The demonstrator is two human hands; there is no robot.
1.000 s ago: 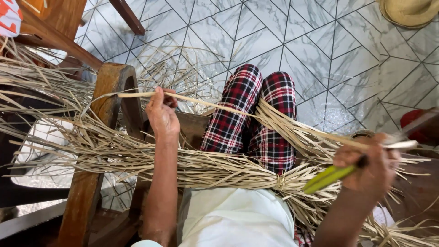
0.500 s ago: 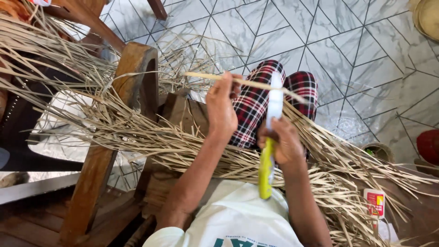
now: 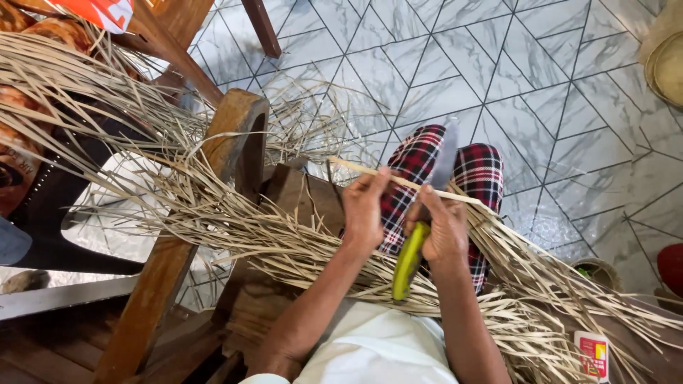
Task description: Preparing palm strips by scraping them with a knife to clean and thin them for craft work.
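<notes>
Head view. The left hand (image 3: 366,210) pinched a thin, pale, stiff strip of dried leaf (image 3: 405,183), which ran slantwise above the lap from upper left to lower right. The right hand (image 3: 445,231) was closed round the yellow-green handle of a knife (image 3: 409,259); its grey blade rose upright, meeting the strip just beside the fingers. Below both hands a thick sheaf of dried straw-coloured leaf strips (image 3: 299,249) lay across the seated person's knees, clad in red, black and white checked trousers (image 3: 477,174), and spread out to either side.

The floor (image 3: 498,64) was of pale marbled tiles cut by dark diagonal joints. A wooden chair frame (image 3: 235,128) stood at the left, with loose strips draped over it. A woven basket rim (image 3: 669,64) showed at the upper right corner.

A small upright red-and-white packet (image 3: 592,355) stood at the lower right, and an orange-and-white printed sheet (image 3: 99,13) lay at the top left edge.
</notes>
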